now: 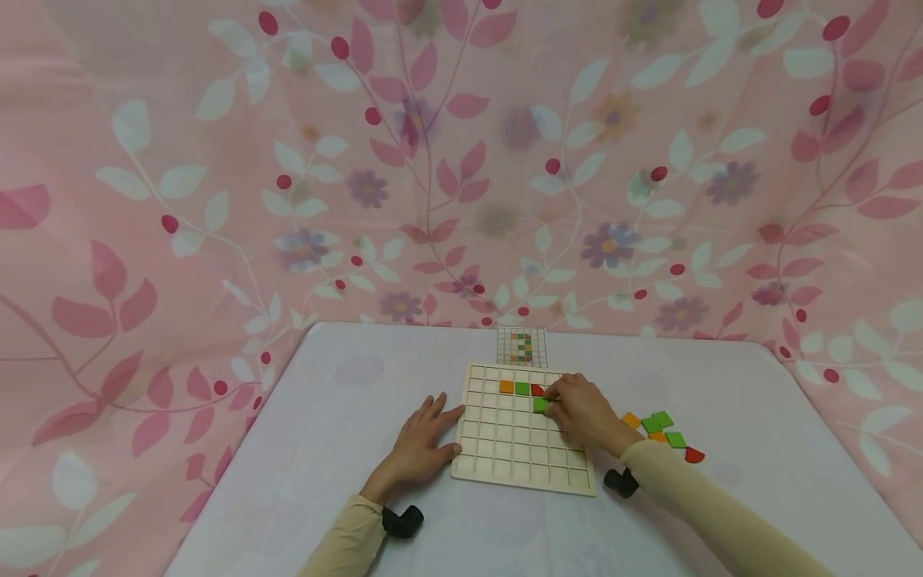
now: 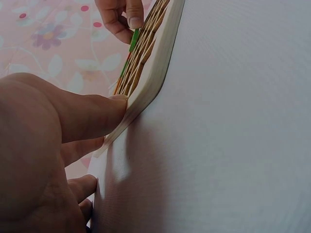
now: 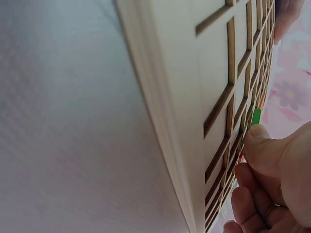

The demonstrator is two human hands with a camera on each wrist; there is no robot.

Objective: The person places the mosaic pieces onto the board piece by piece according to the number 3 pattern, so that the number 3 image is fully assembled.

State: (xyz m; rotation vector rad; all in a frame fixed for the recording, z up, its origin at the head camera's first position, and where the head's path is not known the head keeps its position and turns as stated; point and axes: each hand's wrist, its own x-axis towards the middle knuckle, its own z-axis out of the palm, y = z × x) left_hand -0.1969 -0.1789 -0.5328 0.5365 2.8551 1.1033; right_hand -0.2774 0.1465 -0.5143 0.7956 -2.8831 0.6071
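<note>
A pale wooden grid board (image 1: 505, 449) lies on the white-covered table. My left hand (image 1: 418, 445) rests at its left edge with fingers spread, the thumb (image 2: 104, 114) and index finger touching the rim. Over the board's upper right, my right hand (image 1: 587, 413) pinches a green square tile (image 1: 540, 405) between thumb and finger, at a cell in the second row. The thumb (image 3: 258, 132) covers part of that tile. Along the row above sit an orange tile (image 1: 507, 387), another green tile (image 1: 522, 389) and a red piece (image 1: 537, 390), partly hidden by my fingers.
Right of the board lie several loose pieces: orange tiles (image 1: 630, 420), green tiles (image 1: 675, 440) and a red rounded piece (image 1: 695, 455). Behind the board is a card (image 1: 504, 349) with a printed grid of coloured shapes. Pink floral cloth (image 1: 447, 200) hangs behind the table.
</note>
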